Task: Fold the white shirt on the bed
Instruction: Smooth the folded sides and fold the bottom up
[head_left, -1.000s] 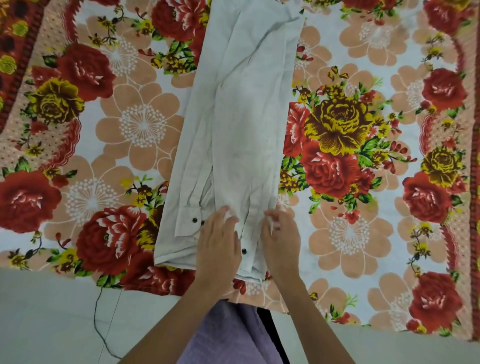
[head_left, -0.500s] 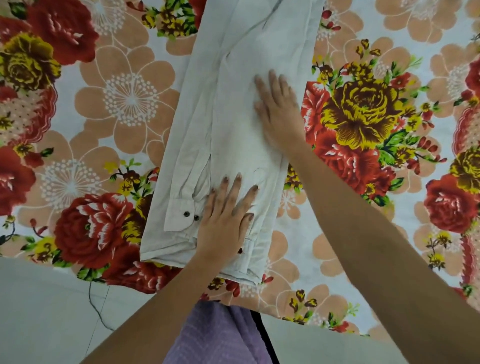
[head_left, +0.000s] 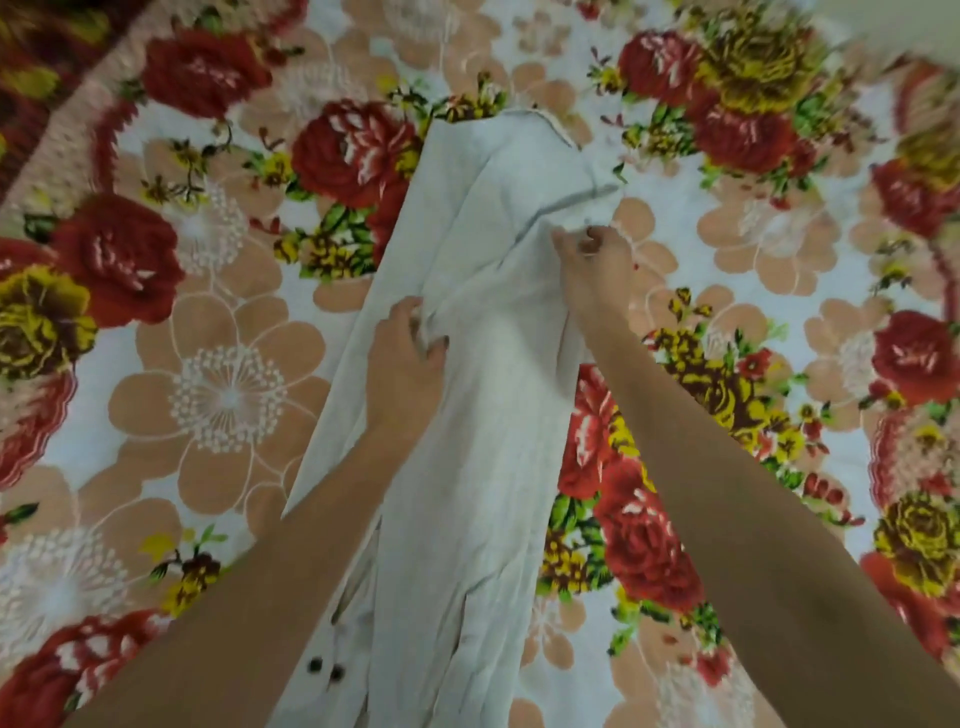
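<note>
The white shirt (head_left: 483, 415) is laid long and narrow on the bed (head_left: 223, 395), over a flowered sheet. A bunch of its cloth is gripped by the left hand (head_left: 408, 358), fingers curled. Its right edge, farther up, is pinched by the right hand (head_left: 589, 260). Two dark buttons (head_left: 324, 669) are seen near the bottom.

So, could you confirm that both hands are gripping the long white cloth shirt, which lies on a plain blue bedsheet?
Not quite: the bedsheet is not plain blue but printed with large red, yellow and peach flowers, as the head view shows. The rest holds: the left hand and the right hand both grip the long white cloth shirt lying on it.
</note>
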